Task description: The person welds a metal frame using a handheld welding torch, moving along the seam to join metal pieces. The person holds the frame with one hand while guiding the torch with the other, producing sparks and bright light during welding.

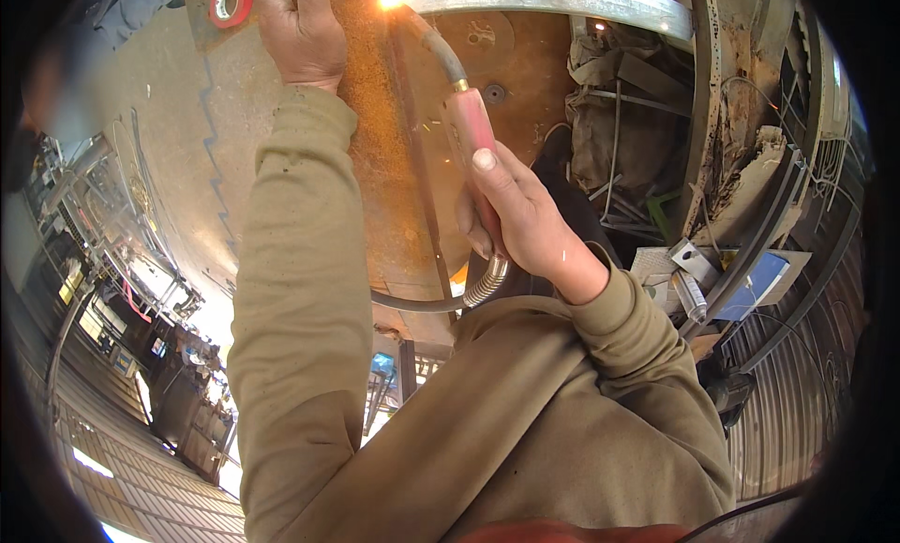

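My right hand (520,201) is wrapped round the red handle of a welding torch (472,121), thumb along its top. The torch's bent neck points up to a bright glow at its tip, where a few sparks fly. The glow sits at the left end of a shiny galvanized metal bar (562,1), against a rusty steel piece (375,121). My left hand (305,37) is at the upper edge beside the rusty steel, its fingers curled and partly cut off; what they hold, if anything, is hidden. Left of it lies a red roll of tape (231,1).
A torch cable (422,304) runs left from the handle under my arms. Crumpled grey cloth (623,121) and a rusty upright post (727,84) stand to the right. A blue-and-white panel (757,282) lies lower right. A blurred person (66,103) is at the far left.
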`<state>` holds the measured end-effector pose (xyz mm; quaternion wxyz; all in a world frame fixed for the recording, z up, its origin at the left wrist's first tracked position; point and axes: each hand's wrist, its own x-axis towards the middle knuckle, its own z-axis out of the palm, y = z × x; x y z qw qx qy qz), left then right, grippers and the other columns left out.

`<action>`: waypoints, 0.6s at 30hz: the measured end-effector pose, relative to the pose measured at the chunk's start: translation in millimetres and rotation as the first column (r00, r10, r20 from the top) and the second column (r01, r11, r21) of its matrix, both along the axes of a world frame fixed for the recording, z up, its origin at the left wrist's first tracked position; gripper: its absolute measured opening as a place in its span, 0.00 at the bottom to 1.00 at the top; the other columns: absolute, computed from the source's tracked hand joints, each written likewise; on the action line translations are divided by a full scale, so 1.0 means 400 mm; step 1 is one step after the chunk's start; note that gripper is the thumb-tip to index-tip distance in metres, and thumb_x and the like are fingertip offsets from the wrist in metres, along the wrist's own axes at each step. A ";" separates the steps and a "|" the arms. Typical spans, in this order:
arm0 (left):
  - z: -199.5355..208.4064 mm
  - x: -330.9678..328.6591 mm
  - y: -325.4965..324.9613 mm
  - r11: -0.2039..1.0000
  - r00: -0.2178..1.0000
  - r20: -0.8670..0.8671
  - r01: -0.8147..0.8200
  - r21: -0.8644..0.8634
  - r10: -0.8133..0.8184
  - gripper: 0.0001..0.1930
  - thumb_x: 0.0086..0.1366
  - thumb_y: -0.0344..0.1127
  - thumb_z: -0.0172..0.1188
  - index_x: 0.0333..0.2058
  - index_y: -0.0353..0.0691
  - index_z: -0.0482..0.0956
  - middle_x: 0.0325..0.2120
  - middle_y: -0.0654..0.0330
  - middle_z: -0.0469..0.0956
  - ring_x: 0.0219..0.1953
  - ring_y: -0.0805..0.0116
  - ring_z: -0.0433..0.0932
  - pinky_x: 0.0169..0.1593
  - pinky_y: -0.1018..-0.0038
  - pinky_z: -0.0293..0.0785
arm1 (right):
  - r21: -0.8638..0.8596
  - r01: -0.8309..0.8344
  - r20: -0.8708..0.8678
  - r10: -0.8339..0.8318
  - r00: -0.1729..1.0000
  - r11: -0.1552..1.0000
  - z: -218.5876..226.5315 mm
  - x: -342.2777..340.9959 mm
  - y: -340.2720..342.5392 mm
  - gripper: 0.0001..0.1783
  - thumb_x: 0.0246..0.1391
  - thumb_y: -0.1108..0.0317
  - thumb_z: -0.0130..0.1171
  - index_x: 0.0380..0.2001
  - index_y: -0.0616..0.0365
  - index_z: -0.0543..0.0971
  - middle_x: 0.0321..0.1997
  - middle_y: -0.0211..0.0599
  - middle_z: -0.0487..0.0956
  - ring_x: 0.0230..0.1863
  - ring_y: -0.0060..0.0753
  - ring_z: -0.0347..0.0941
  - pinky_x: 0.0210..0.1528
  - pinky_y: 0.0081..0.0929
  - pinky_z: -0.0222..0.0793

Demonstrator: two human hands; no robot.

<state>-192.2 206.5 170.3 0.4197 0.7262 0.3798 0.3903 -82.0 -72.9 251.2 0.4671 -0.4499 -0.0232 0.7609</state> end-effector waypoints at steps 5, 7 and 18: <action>0.000 0.011 0.002 0.999 1.000 0.018 -0.002 0.033 0.002 0.17 0.77 0.35 0.53 0.58 0.32 0.73 0.60 0.51 0.75 0.61 0.61 0.75 0.67 0.65 0.70 | 0.043 0.035 0.009 -0.035 0.999 0.998 -0.002 0.000 0.007 0.37 0.76 0.37 0.43 0.64 0.63 0.67 0.27 0.31 0.77 0.19 0.16 0.70 0.21 0.18 0.65; 0.006 0.019 -0.007 0.999 0.999 0.027 -0.019 0.038 0.018 0.16 0.77 0.35 0.53 0.57 0.33 0.73 0.58 0.52 0.76 0.59 0.62 0.76 0.65 0.65 0.72 | 0.020 0.016 0.016 -0.017 1.000 1.000 -0.001 0.002 0.009 0.36 0.77 0.38 0.43 0.64 0.63 0.67 0.27 0.31 0.77 0.19 0.16 0.70 0.21 0.18 0.65; -0.010 0.002 0.007 0.998 0.996 0.089 0.028 -0.055 -0.023 0.19 0.76 0.38 0.55 0.59 0.33 0.71 0.58 0.52 0.76 0.61 0.60 0.76 0.67 0.62 0.70 | 0.012 0.007 0.037 -0.008 0.999 1.000 -0.002 0.004 0.011 0.36 0.76 0.36 0.42 0.60 0.64 0.68 0.26 0.31 0.77 0.19 0.16 0.70 0.21 0.18 0.66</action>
